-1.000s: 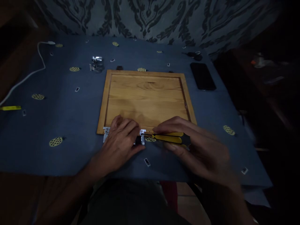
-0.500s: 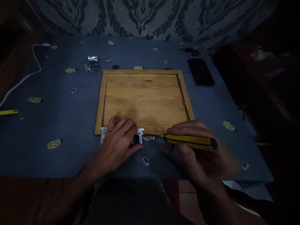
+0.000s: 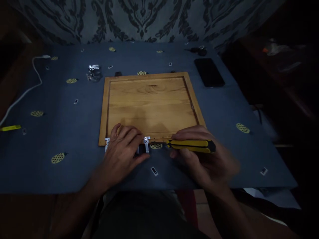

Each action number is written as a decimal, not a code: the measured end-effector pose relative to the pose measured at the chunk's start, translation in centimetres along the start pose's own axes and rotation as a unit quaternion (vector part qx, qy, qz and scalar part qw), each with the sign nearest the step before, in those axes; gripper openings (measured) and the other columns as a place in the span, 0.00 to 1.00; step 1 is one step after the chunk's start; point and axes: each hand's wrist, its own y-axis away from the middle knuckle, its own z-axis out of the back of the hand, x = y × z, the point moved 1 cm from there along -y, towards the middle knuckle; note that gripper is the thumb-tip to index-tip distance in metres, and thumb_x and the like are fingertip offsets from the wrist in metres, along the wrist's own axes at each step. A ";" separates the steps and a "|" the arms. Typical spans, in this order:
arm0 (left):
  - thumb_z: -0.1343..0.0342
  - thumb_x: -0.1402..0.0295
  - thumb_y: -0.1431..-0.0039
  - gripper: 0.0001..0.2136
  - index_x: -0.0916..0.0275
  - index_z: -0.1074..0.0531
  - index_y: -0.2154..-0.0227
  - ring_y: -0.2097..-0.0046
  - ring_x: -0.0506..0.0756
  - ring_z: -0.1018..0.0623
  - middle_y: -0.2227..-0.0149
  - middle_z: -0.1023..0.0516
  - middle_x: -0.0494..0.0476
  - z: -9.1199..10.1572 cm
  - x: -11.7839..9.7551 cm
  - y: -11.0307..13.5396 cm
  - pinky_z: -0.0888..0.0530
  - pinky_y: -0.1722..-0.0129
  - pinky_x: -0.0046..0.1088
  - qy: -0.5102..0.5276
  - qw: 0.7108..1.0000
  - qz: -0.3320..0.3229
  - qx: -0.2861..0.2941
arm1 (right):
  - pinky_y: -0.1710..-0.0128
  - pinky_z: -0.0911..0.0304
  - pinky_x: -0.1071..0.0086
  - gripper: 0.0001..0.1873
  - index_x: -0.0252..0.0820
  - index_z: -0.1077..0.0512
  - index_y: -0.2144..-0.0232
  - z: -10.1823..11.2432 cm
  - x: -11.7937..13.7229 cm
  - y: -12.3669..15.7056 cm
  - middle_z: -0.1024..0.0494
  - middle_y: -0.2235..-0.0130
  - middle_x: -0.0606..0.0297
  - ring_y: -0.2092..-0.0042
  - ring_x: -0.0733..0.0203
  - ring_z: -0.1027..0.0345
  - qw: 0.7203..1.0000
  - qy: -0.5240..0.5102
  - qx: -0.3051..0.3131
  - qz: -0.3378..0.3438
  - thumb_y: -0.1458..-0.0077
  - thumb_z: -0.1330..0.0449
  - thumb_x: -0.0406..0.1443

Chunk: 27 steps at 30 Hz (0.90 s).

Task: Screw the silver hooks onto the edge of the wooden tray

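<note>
A framed wooden panel [image 3: 149, 106] lies flat on the table. At its front edge, my left hand [image 3: 124, 146] presses down on silvery metal brackets [image 3: 146, 143], fingers bent over the panel's rim and thumb by the right-hand bracket. One cross-head screw shows on that bracket; the hand hides the part between the two metal ends. In my right hand [image 3: 204, 159] is a yellow and black screwdriver [image 3: 191, 145], held almost level with its shaft pointing left at the right-hand bracket. Whether the tip touches the bracket is too dark to tell.
Similar metal brackets [image 3: 94, 73] sit behind the panel at left. A black phone [image 3: 209, 72] and dark keys [image 3: 199, 50] lie at back right. A white cable [image 3: 35, 68] and a yellow object [image 3: 10, 128] are at left. Patterned fabric [image 3: 142, 20] borders the table's back.
The screwdriver and my right hand have moved slightly left, its tip nearer the right-hand bracket. My left hand keeps its place on the brackets. The whole view has shifted a little.
</note>
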 end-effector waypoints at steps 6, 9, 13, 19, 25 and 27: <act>0.29 0.60 0.43 0.21 0.62 0.27 0.51 0.42 0.65 0.26 0.49 0.21 0.60 0.2 -0.1 0.0 0.40 0.33 0.56 -0.027 1.000 -0.004 0.004 | 0.68 0.26 0.66 0.12 0.47 0.24 0.52 0.3 -0.2 0.4 0.20 0.59 0.62 0.63 0.59 0.24 1.000 -0.024 -0.011 -0.004 0.36 0.38 0.30; 0.29 0.60 0.43 0.22 0.62 0.27 0.51 0.42 0.65 0.27 0.49 0.21 0.60 0.3 -0.1 0.0 0.40 0.33 0.57 -0.038 0.999 -0.005 0.005 | 0.67 0.26 0.65 0.13 0.47 0.23 0.52 0.4 -0.3 0.7 0.20 0.59 0.63 0.62 0.59 0.24 0.999 -0.029 -0.014 -0.003 0.37 0.37 0.30; 0.29 0.60 0.43 0.22 0.62 0.28 0.49 0.42 0.65 0.26 0.50 0.20 0.60 0.5 -0.2 0.1 0.39 0.34 0.57 -0.047 0.999 -0.010 -0.011 | 0.67 0.26 0.65 0.13 0.47 0.23 0.52 0.5 -0.4 1.0 0.19 0.59 0.63 0.63 0.58 0.23 0.999 -0.033 -0.025 0.000 0.37 0.37 0.30; 0.30 0.61 0.41 0.21 0.61 0.29 0.49 0.43 0.66 0.26 0.50 0.20 0.60 1.1 -0.4 0.6 0.38 0.35 0.58 -0.057 0.998 -0.008 -0.032 | 0.64 0.26 0.62 0.12 0.47 0.24 0.51 0.6 -0.5 1.1 0.20 0.59 0.63 0.60 0.56 0.22 0.999 -0.035 -0.026 0.012 0.36 0.37 0.30; 0.35 0.61 0.36 0.17 0.60 0.30 0.49 0.46 0.62 0.24 0.52 0.21 0.60 1.8 -0.8 1.9 0.34 0.37 0.55 -0.041 0.995 0.000 -0.088 | 0.69 0.29 0.65 0.13 0.48 0.24 0.51 0.5 -1.0 1.6 0.20 0.60 0.64 0.68 0.61 0.25 0.998 -0.051 -0.036 -0.006 0.37 0.37 0.29; 0.37 0.65 0.33 0.10 0.60 0.29 0.53 0.48 0.59 0.24 0.56 0.21 0.57 2.2 -1.1 2.6 0.32 0.38 0.49 -0.023 0.992 0.002 -0.124 | 0.68 0.30 0.65 0.11 0.47 0.24 0.53 0.3 -1.1 1.6 0.21 0.64 0.66 0.68 0.61 0.26 0.997 -0.063 -0.045 -0.015 0.36 0.37 0.30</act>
